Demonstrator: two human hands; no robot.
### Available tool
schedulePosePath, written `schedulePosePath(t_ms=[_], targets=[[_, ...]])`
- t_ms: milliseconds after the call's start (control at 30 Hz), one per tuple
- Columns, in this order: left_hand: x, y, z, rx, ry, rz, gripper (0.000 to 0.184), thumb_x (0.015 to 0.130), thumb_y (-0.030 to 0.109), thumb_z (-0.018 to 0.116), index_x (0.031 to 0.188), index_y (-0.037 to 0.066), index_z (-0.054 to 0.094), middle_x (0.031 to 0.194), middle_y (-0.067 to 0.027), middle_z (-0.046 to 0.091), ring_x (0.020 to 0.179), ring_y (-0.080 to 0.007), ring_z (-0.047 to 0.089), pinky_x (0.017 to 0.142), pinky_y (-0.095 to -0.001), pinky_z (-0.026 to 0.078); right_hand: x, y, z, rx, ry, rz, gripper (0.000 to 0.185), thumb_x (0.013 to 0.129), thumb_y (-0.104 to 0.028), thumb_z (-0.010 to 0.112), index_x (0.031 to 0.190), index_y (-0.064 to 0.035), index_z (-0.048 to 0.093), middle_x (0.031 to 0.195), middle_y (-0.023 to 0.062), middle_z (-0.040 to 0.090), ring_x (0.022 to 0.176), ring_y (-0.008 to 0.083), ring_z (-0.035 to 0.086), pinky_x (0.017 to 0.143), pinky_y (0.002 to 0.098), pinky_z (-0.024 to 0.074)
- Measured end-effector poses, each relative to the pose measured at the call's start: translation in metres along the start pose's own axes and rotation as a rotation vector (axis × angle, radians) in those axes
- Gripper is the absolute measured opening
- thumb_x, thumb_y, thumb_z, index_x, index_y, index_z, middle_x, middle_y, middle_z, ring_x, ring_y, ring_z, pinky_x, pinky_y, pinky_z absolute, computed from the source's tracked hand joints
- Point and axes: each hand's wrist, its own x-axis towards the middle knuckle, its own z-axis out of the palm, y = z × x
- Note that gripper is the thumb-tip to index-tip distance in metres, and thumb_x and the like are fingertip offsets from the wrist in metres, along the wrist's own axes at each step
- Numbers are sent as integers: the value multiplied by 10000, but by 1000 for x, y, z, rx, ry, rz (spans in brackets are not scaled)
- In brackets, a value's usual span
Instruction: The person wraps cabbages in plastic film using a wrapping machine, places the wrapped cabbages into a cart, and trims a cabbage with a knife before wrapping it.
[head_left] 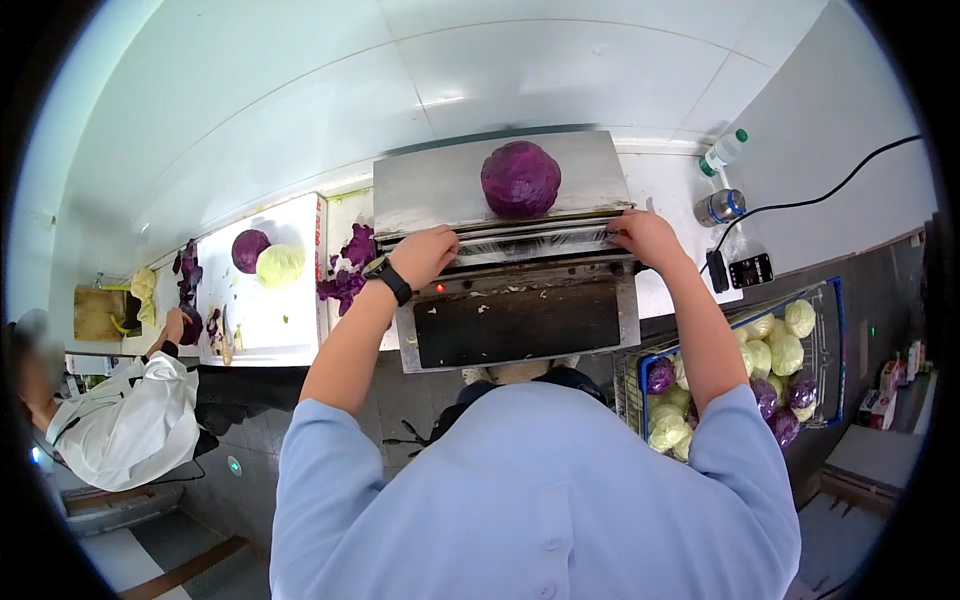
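A clear sheet of plastic film (530, 246) stretches across the slot of a metal wrapping machine (430, 185). At the film's left end, my left hand (424, 256) has its fingers closed on the edge, a black watch on that wrist. My right hand (645, 238) pinches the film's other end. Beyond the film, a red cabbage (520, 180) rests on the machine's steel top. Nearer to me lies the dark heating plate (520, 328), dotted with small leaf scraps, and a red light glows by its upper left corner.
Left of the machine are loose purple leaves (350, 270) and a white board (225, 310) with a red and a green cabbage. A co-worker (130, 420) handles a purple cabbage there. At right stand a bottle (724, 152), a phone (751, 271) and a cart (840, 350) of wrapped cabbages.
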Motion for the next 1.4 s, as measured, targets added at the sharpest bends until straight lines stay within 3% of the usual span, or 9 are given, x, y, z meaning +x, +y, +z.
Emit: schedulePosePath(t_ms=[33,233,333,433,633,833,933,1133,1400], targets=[[-1,-2,1,-4,3,0,69,912,112,602,954,57,604,968,-129,628,901,-380,629,765,-469,512,4,1,-1,-18,-118,48,202,860,-182,700,1044,-114,750,1067,94,700,1042,321,661,882,444,548],[-5,0,7,-157,145,-47,73,903,57,602,970,38,581,958,-160,621,897,-397,621,769,-469,502,15,10,8,-66,-179,19,196,864,-162,693,1043,-94,731,1056,109,685,1010,329,663,855,435,546],[-5,-1,10,-244,166,-132,73,905,33,590,973,21,564,942,-192,619,893,-420,613,766,-471,491,8,8,10,173,63,51,134,868,-136,685,976,-70,729,1031,123,675,981,339,660,813,428,540],[-5,-1,11,-301,181,-156,79,911,33,584,981,13,553,928,-211,617,885,-436,604,764,-474,486,2,15,7,271,89,85,111,859,-109,686,947,-55,724,998,138,670,959,347,656,792,419,530],[-4,3,10,-204,188,-57,88,901,25,594,975,7,550,911,-209,621,871,-435,602,765,-480,485,11,15,-3,25,-101,-59,128,820,-125,719,923,-49,727,942,127,672,911,340,655,796,421,535],[-6,5,10,-242,200,-87,124,879,24,618,985,2,558,936,-195,625,877,-410,616,764,-463,497,16,20,9,8,-120,-72,99,841,-125,696,885,-36,697,951,130,660,918,348,649,794,431,528],[-5,11,11,-303,236,-124,131,858,24,648,972,1,587,934,-178,630,862,-375,633,755,-438,510,6,15,4,173,-47,23,83,894,-101,645,935,-28,641,1021,142,641,957,373,632,823,438,520],[-6,10,19,-240,325,-164,98,836,25,671,924,15,628,907,-152,632,822,-355,640,740,-419,516,-9,21,15,415,172,26,56,942,-48,586,975,-3,580,998,163,629,906,370,615,801,411,503],[-3,20,24,-239,412,-248,136,834,32,716,967,21,690,887,-140,627,773,-308,644,691,-397,507,-5,15,28,698,191,84,194,914,-55,652,1102,-12,637,960,148,667,832,311,642,789,380,526]])
